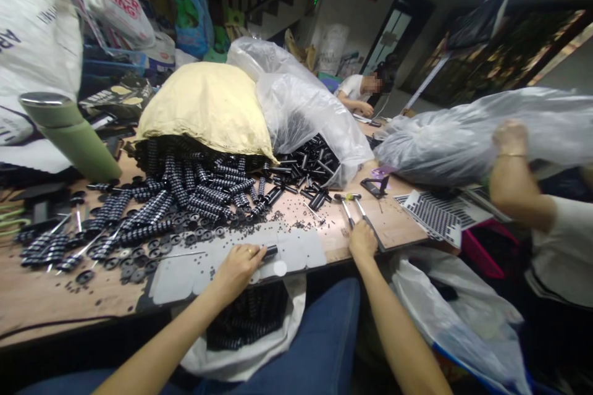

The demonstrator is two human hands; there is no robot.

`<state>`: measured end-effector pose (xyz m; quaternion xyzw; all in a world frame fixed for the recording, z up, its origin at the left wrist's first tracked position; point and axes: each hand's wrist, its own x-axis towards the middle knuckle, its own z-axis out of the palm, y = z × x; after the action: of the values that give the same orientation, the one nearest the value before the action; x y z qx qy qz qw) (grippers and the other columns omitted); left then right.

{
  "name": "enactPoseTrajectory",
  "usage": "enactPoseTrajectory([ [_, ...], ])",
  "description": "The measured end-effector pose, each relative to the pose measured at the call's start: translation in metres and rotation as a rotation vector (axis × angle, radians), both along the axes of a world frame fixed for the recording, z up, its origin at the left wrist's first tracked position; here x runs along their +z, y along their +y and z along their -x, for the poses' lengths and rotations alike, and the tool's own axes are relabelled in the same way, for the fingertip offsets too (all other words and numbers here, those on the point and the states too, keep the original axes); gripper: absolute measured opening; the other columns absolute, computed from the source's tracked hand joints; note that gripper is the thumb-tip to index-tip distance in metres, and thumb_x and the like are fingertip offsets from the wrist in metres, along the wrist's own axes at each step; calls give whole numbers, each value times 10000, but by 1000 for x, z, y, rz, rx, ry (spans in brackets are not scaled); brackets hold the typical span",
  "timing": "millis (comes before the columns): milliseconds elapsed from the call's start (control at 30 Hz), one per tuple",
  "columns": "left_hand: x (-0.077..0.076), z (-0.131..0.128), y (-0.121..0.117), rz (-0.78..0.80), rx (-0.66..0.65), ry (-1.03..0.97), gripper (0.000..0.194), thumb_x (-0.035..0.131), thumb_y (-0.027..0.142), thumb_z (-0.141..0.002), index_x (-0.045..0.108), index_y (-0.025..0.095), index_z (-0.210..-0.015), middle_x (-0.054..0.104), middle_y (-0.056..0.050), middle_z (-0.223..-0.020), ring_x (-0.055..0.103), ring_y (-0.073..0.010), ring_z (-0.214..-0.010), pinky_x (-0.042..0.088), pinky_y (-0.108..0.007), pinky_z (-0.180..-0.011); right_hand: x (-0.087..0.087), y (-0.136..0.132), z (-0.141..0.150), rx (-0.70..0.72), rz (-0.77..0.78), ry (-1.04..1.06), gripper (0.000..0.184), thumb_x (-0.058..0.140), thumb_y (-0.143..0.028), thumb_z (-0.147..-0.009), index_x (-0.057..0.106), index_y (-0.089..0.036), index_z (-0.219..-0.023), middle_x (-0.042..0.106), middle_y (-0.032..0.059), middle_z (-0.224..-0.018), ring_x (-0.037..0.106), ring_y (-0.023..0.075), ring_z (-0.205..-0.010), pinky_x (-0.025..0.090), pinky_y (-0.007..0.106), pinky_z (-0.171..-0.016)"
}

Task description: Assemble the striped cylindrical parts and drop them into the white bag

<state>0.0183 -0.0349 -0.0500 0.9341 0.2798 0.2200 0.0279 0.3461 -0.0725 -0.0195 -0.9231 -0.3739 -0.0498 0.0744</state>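
The left hand (237, 268) rests on a flat grey cut-out sheet (296, 250) at the near table edge, fingers curled and pinching a short black cylindrical part (270, 251) against it. The right hand (362, 239) is closed around the near ends of two thin metal tools with yellow-tipped heads (352, 204), which point away across the wooden tabletop (393, 222). The grey sheet overhangs the front edge, so pressure from the left hand could tip it and spill the part into the white bag of black stacked parts (252, 321) below, between the knees. Small black washers (157, 246) and tiny black grains (287, 212) lie loose just beyond the sheet; a sweep of either wrist would likely scatter them off the edge. Further out, rods threaded with black rings (152, 209) spill from under a yellowish sack (208, 104), leaving little free room to the left. To the right, another person's hand (509, 138) grips a large clear plastic bag (463, 135), which could swing over the tools.
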Motion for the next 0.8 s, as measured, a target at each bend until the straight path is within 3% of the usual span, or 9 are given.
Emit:
enactPoseTrajectory([
  [100,6,-1,-1,-59,46,80,348,395,70,-813,535,147,-1121,613,-114,-964,540,-209,-869,390,-370,-735,-4,-1,3,-19,33,17,457,326,-407,-877,471,-40,-1108,555,214,-1027,545,292,-949,414,381,-768],
  [200,9,-2,-5,-98,73,83,362,393,60,-799,541,149,-1117,625,-106,-960,542,-216,-857,366,-387,-741,-5,5,11,6,72,51,528,378,-526,-826,561,-58,-990,563,209,-1027,511,320,-1009,389,393,-812],
  [400,9,-3,-10,-117,121,68,371,389,50,-796,549,161,-1112,635,-90,-966,541,-221,-869,343,-399,-768,7,21,14,-28,80,157,404,459,-368,-820,548,-19,-1003,583,247,-988,558,307,-949,410,369,-748],
  [467,8,-3,-11,-107,135,72,363,395,59,-801,545,158,-1116,633,-89,-986,537,-226,-881,339,-409,-775,13,8,22,2,54,176,355,385,-298,-858,529,-17,-1022,584,251,-988,577,281,-921,412,346,-732],
  [533,6,-4,-12,-94,144,70,365,397,63,-803,539,162,-1124,631,-90,-998,535,-228,-889,335,-417,-782,15,-16,41,98,25,210,345,298,-301,-894,526,-71,-1013,611,186,-957,591,230,-890,413,293,-716],
  [600,4,-4,-11,-80,154,74,371,390,63,-807,532,170,-1132,629,-90,-1011,531,-229,-900,329,-424,-793,13,-45,67,250,9,296,401,204,-351,-920,550,-152,-881,638,72,-778,608,168,-747,413,233,-647],
  [633,3,-4,-11,-73,159,77,371,385,67,-811,529,173,-1136,628,-90,-1017,529,-231,-907,326,-429,-798,12,-60,81,392,-38,411,427,186,-377,-920,544,-165,-821,624,49,-702,596,159,-665,401,226,-596],
  [700,2,-4,-11,-57,169,79,375,382,73,-815,520,178,-1147,625,-90,-1031,522,-236,-930,323,-440,-811,7,-82,106,525,-119,542,432,176,-404,-917,512,-183,-762,586,19,-617,560,146,-567,368,219,-529],
  [800,4,-3,-12,-31,181,68,390,382,75,-810,516,193,-1157,625,-92,-1036,520,-241,-962,330,-455,-830,-1,-99,130,579,-144,532,390,189,-405,-913,473,-193,-751,545,7,-565,533,152,-517,318,226,-487],
])
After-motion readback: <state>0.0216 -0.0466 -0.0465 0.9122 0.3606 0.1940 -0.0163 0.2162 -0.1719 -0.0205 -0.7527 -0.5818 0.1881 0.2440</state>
